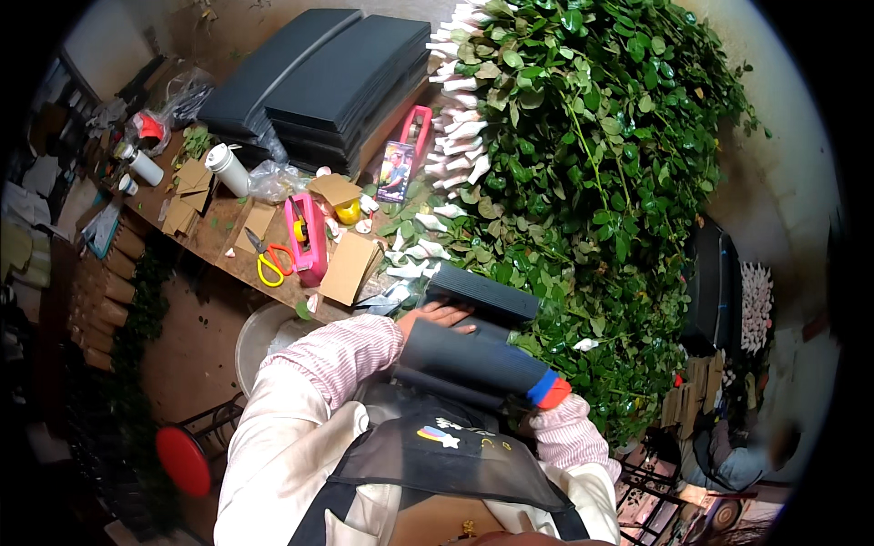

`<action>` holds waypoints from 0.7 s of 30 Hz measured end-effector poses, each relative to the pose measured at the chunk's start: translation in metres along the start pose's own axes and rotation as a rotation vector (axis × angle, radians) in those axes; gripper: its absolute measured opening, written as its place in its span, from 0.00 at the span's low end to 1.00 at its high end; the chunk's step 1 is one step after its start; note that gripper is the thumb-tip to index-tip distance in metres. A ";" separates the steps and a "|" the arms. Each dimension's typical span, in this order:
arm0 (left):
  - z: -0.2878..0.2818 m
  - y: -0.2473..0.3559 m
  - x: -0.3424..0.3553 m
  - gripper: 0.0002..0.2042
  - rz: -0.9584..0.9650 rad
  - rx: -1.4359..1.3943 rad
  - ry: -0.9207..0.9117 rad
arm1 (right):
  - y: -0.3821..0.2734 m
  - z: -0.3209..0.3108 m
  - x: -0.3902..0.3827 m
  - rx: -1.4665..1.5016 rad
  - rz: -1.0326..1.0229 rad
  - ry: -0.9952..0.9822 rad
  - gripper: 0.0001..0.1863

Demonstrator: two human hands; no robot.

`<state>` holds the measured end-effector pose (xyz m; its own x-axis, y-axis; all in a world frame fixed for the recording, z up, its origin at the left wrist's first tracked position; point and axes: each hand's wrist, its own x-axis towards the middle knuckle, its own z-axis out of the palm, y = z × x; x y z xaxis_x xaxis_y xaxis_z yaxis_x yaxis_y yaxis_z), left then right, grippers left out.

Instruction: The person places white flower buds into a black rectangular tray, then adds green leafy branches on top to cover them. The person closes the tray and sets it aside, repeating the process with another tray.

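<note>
My left hand point(442, 314), in a pink striped sleeve, rests with fingers stretched out among dark sheets, below a folded dark piece point(484, 289). A curved dark sheet point(460, 355) lies across the space between my hands. My right hand point(548, 393) is at that sheet's right end, showing a red-and-blue covering; its fingers are hidden. Just beyond my hands are leafy stems point(583, 182) with white-sleeved heads point(460, 136), and silvery blades of a tool point(387, 298) near my left hand.
The wooden table point(209, 237) holds dark sheet stacks point(337, 82), yellow-handled scissors point(271, 268), a pink tape dispenser point(311, 241), cardboard pieces point(346, 268) and white bottles point(228, 171). A red stool point(182, 458) and pale bucket point(255, 355) stand left. Another person point(733, 455) is at lower right.
</note>
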<state>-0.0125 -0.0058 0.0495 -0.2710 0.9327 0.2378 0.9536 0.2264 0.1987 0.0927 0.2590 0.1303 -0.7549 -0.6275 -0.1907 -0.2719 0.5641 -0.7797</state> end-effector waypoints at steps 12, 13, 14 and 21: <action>-0.003 0.002 -0.007 0.48 -0.041 -0.015 -0.071 | -0.101 0.018 0.067 -0.316 0.166 -0.059 0.29; 0.034 -0.011 -0.010 0.44 0.073 0.454 0.156 | -0.128 -0.003 0.083 -0.163 0.170 -0.100 0.27; 0.049 -0.012 -0.007 0.44 0.049 0.464 0.212 | -0.144 -0.006 0.100 -0.047 0.102 0.056 0.26; 0.012 0.009 0.026 0.43 -0.052 -0.269 0.023 | -0.067 0.056 0.292 -0.969 -0.231 0.319 0.31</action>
<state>-0.0099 0.0234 0.0462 -0.3247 0.9143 0.2419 0.8698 0.1883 0.4560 -0.0765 0.0081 0.0937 -0.7080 -0.6834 0.1781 -0.6851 0.7258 0.0615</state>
